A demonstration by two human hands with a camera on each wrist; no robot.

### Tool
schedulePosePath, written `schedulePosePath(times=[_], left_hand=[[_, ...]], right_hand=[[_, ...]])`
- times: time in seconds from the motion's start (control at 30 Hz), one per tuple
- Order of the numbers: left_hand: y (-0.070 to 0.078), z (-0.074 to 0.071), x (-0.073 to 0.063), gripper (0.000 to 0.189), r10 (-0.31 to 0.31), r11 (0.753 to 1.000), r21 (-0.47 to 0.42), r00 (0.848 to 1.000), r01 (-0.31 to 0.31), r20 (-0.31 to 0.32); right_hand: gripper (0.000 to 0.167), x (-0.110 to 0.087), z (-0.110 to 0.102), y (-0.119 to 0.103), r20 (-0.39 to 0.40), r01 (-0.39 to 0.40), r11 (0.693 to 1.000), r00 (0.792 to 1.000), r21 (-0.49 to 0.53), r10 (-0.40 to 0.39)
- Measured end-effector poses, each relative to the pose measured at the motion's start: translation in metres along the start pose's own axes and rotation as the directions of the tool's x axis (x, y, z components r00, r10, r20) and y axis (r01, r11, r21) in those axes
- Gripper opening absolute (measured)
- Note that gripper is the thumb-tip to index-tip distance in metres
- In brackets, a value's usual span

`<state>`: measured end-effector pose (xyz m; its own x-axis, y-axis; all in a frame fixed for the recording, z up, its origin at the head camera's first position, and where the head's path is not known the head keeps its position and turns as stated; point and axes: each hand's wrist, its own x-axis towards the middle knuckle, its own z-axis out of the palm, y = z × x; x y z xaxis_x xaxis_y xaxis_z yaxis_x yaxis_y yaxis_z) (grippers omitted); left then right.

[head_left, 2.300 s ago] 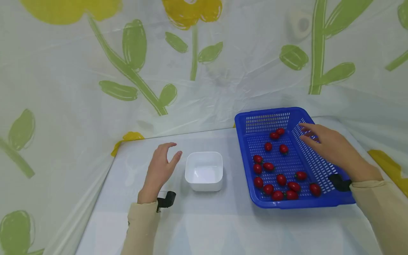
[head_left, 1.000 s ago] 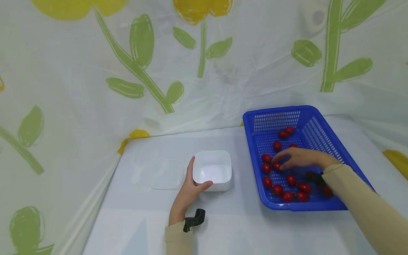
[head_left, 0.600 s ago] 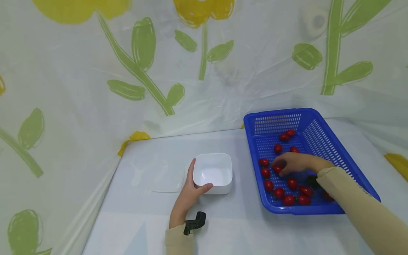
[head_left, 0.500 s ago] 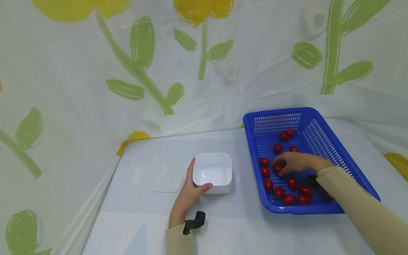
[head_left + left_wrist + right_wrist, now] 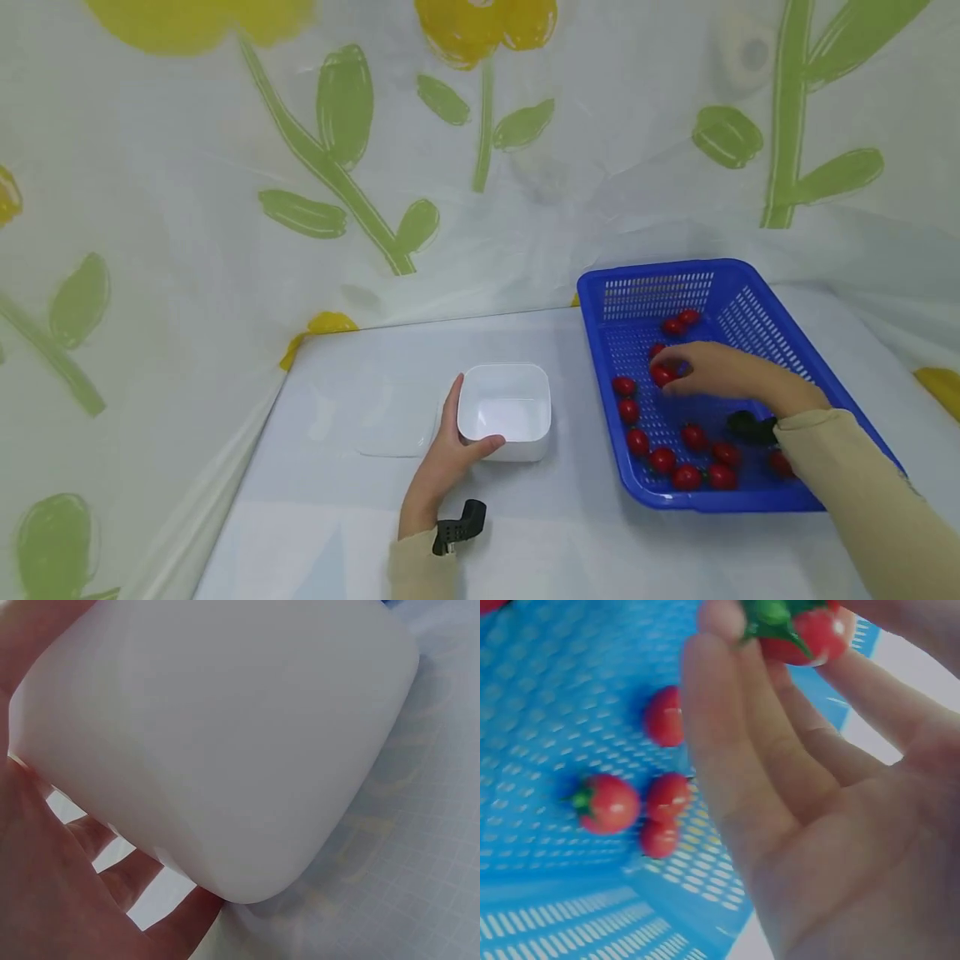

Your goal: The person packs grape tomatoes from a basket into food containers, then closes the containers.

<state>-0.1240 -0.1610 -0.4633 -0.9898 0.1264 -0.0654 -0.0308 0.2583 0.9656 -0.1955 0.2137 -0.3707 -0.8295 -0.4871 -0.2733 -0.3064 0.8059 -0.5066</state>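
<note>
My left hand (image 5: 442, 462) grips a square white plastic container (image 5: 517, 451) at its left side, with the thumb along the front rim. In the left wrist view the container's wall (image 5: 247, 735) fills most of the picture, and fingers curl around one edge. Over the blue basket (image 5: 597, 367), my right hand (image 5: 723, 371) pinches a red cherry tomato (image 5: 662, 375) between thumb and fingers. The right wrist view shows this cherry tomato (image 5: 825, 634) with its green calyx at the fingertips. Several other cherry tomatoes (image 5: 663, 460) lie spread on the basket's floor.
A faint clear flat piece like a lid (image 5: 390, 421) lies left of the container. The white table (image 5: 540, 542) ends at the back against a hanging sheet (image 5: 525, 258) printed with flowers. The basket stands right of the container with slatted walls.
Both hands have come inward; the left took hold of the container and the right reached into the basket and took a cherry tomato. Over the last half second the right hand has lifted it slightly.
</note>
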Motion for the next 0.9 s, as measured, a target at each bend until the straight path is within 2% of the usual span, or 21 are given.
schedulePosePath(times=[0.1, 0.2, 0.37, 0.47, 0.7, 0.9], left_hand=[[-0.001, 0.004, -0.001, 0.099, -0.02, 1.0, 0.014, 1.0, 0.019, 0.008], [-0.002, 0.004, -0.003, 0.099, -0.026, 0.999, 0.022, 1.0, 0.026, -0.013], [0.0, 0.003, -0.003, 0.097, -0.006, 1.0, 0.001, 1.0, 0.006, -0.014], [0.002, 0.003, -0.003, 0.098, -0.005, 1.0, -0.01, 1.0, 0.005, -0.003], [0.014, 0.004, -0.005, 0.098, 0.012, 0.999, -0.037, 1.0, -0.012, -0.003], [0.002, 0.005, -0.001, 0.099, 0.046, 0.999, -0.022, 0.998, -0.047, -0.041]], right_hand=[[0.047, -0.015, -0.001, -0.008, -0.079, 0.016, 0.999, 0.997, 0.039, -0.013], [0.048, -0.025, -0.001, -0.019, -0.155, 0.037, 0.998, 0.987, 0.058, -0.028], [0.05, -0.04, -0.001, -0.04, -0.267, 0.04, 0.998, 0.963, 0.051, -0.025], [0.05, -0.047, 0.003, -0.052, -0.322, 0.046, 0.995, 0.946, 0.084, -0.017], [0.045, -0.047, 0.021, -0.077, -0.468, 0.109, 0.971, 0.884, 0.212, 0.003], [0.042, -0.037, 0.043, -0.098, -0.554, 0.172, 0.933, 0.832, 0.316, 0.034]])
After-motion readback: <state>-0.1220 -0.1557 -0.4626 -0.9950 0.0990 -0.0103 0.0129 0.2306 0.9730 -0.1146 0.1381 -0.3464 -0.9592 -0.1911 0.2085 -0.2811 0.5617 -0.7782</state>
